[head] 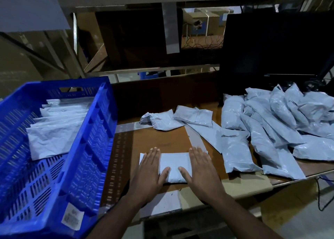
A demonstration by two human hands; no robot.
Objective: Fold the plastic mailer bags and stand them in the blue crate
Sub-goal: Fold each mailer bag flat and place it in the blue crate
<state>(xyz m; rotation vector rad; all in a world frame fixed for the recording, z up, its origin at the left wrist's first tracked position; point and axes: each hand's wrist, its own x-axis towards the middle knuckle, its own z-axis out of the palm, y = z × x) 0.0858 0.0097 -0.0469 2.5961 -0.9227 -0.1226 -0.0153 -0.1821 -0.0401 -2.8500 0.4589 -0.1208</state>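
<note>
A folded pale grey mailer bag lies flat on the brown table near its front edge. My left hand presses on its left part with straight fingers. My right hand presses flat on its right part. The blue crate stands at the left, with several folded mailer bags leaning in a row inside it at the far end. A heap of unfolded mailer bags covers the right side of the table.
Two crumpled mailer bags lie in the table's middle, behind my hands. A dark monitor stands at the back right, with cables beside it. Metal shelving and cardboard boxes rise behind the table. A white label sticks on the crate's near corner.
</note>
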